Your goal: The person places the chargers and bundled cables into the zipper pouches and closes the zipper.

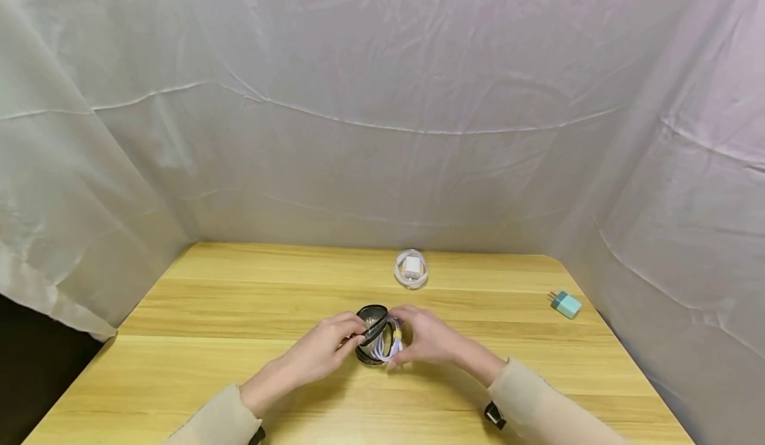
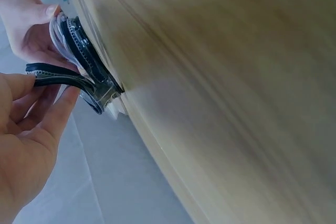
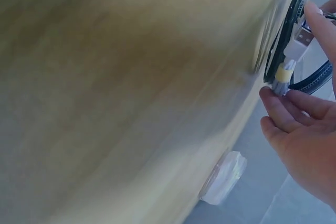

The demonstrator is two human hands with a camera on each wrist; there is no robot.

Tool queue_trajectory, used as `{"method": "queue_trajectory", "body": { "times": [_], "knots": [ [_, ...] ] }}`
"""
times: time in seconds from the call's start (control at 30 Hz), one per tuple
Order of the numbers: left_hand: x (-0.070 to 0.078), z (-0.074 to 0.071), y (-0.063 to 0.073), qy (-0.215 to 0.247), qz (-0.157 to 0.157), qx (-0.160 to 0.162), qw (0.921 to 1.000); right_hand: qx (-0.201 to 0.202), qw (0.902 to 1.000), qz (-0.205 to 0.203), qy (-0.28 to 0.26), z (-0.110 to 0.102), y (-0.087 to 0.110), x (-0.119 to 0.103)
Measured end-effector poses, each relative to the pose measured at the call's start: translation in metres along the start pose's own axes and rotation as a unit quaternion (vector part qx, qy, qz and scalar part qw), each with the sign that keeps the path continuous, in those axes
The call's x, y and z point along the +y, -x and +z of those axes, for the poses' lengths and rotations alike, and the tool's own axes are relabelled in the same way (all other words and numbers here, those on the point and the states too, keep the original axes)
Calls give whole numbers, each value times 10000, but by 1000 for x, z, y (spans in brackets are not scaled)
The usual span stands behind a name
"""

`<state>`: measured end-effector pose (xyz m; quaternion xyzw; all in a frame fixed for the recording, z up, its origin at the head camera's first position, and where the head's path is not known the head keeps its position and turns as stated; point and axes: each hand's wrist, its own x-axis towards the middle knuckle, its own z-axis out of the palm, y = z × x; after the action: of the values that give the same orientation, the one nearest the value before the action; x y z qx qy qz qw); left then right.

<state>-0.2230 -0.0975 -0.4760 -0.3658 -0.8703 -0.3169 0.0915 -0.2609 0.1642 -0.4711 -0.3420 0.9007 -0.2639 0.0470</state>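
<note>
In the head view, a small black-edged zip case (image 1: pixel 372 313) lies on the wooden table between both hands. My left hand (image 1: pixel 325 349) pinches its raised flap between thumb and fingers, and the left wrist view shows the zipper edge (image 2: pixel 84 51) standing apart. A coiled pale USB cable (image 1: pixel 382 350) is at the case's opening, gripped by my right hand (image 1: pixel 431 337) with thumb and fingers at opposite ends of the coil. Around the coil goes a yellow tie (image 3: pixel 285 73), with a white USB plug (image 3: pixel 298 45) beside it. How much of the coil is inside the case, I cannot tell.
Toward the back edge of the table (image 1: pixel 269 299) sits a white coiled cable (image 1: pixel 399 275) around a white charger block (image 1: pixel 412 265). A light blue plug adapter (image 1: pixel 566 305) with prongs lies at the right. Pale cloth (image 1: pixel 370 179) hangs behind and at both sides.
</note>
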Motion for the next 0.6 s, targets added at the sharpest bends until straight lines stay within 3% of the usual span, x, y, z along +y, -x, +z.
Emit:
{"method": "queue_trajectory", "body": {
  "times": [0.23, 0.43, 0.6],
  "knots": [
    [1, 1, -1, -42, -1, -46, 10000, 301, 9980, 190, -520, 5, 0, 3],
    [1, 2, -1, -63, 29, -33, 10000, 271, 9931, 237, -1113, 6, -2, 3],
    [2, 2, -3, -49, 60, -52, 10000, 341, 9921, 414, -1136, 8, -5, 2]
  ]
}}
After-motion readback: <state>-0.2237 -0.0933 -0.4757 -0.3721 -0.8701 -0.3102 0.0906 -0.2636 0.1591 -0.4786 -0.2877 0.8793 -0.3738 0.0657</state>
